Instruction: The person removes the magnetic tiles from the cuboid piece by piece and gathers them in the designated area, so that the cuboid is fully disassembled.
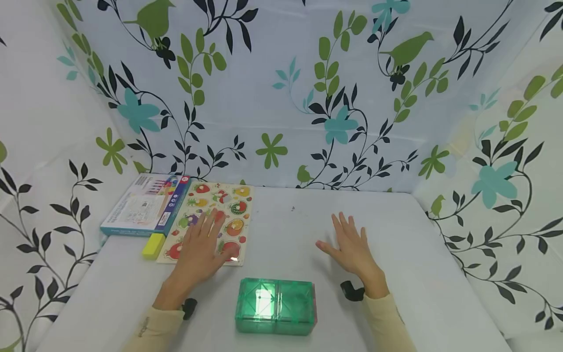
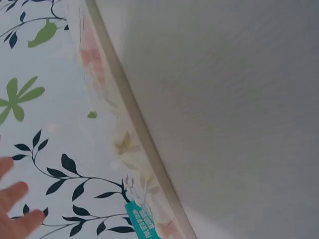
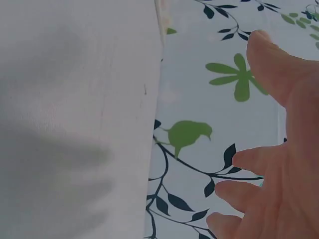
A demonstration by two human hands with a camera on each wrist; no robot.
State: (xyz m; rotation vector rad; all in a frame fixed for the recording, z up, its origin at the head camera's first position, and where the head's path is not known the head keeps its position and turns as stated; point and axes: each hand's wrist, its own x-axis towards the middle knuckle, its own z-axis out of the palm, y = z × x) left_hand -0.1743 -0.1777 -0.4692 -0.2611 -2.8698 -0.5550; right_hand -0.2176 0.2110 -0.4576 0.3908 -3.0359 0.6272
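My left hand [image 1: 200,247] is over the lower left part of a fruit picture board [image 1: 239,208], fingers extended; whether it touches the board I cannot tell. In the left wrist view only some fingertips [image 2: 20,199] show at the left edge. My right hand [image 1: 352,249] is above the white table with its fingers spread and nothing in it. The right wrist view shows that hand's thumb [image 3: 269,55] held apart from the fingers. Between the two forearms lies a see-through green box [image 1: 296,305], made of two square halves side by side.
A flat blue and white box [image 1: 132,210] lies at the table's back left, beside the board. A yellow block [image 1: 153,246] sits in front of it. Leaf-and-bird patterned cloth [image 1: 272,98] hangs behind and at both sides of the white table [image 1: 290,234].
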